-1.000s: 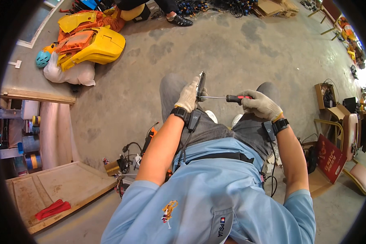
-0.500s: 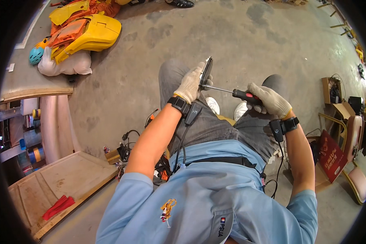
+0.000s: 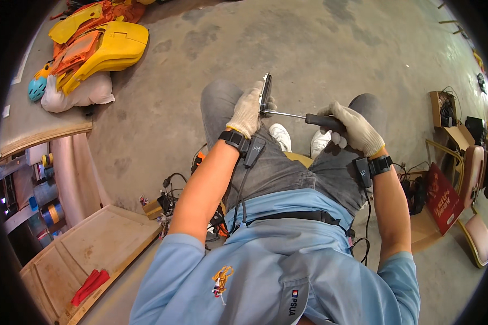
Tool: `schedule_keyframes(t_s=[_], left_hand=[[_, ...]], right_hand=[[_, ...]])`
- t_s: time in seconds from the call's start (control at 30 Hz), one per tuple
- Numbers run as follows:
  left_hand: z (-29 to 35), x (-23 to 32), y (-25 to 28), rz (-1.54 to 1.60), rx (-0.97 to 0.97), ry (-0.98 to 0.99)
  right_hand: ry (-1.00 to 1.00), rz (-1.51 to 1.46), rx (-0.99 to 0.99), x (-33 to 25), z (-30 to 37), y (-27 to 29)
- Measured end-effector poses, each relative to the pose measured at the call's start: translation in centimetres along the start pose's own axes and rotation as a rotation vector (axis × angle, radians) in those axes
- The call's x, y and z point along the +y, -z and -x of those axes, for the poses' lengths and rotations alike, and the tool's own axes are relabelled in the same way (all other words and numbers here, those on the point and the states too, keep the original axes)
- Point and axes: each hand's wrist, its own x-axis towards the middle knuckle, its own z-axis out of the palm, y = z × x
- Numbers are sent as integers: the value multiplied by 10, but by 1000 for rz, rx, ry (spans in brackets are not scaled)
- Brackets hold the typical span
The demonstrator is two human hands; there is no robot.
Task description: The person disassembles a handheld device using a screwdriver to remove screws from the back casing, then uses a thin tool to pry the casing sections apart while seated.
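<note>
Cream knit glove, left hand (image 3: 248,112): seen from my head, my fingers grip a dark flat part (image 3: 265,92), thumb side near me, the other fingertips showing past its far side.
Dark flat part: held up on edge over the floor (image 3: 162,103) between my knees, nearer the left knee (image 3: 218,104); I can read no marking on it.
Cream knit glove, right hand (image 3: 355,125): my fingers are curled around the dark handle of a screwdriver (image 3: 325,123).
Screwdriver: nearly level, its metal shaft reaching left to the lower end of the part; whether the tip sits in anything is too small to tell.
Wrist boxes: a black box (image 3: 256,150) strapped at my left wrist and another black box (image 3: 363,172) at my right, each bearing a pale mark.
Blue shirt (image 3: 255,271): embroidered figure on the chest, a small printed label with dark lettering on the placket.
Red board (image 3: 444,199): pale printed characters, leaning at my right near a chair (image 3: 480,235).
Wooden panel (image 3: 122,230): at my lower left, with a red cloth (image 3: 89,287) lying on it.
Yellow shell (image 3: 116,49): piled with orange pieces beside a white sack (image 3: 78,97) and a blue helmet (image 3: 37,89).
</note>
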Motion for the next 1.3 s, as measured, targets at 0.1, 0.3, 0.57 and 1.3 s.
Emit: schedule_keyframes(t_s=[0.1, 0.3, 0.57, 1.3], left_hand=[[2, 2, 0, 0, 10, 17], [5, 3, -2, 18, -12, -8], [1, -1, 1, 42, -4, 14], [3, -1, 3, 42, -18, -13]], right_hand=[[53, 169, -83, 1, 0, 8], [136, -124, 47, 23, -8, 5], [-77, -26, -99, -6, 4, 7], [193, -210, 42, 23, -6, 4]])
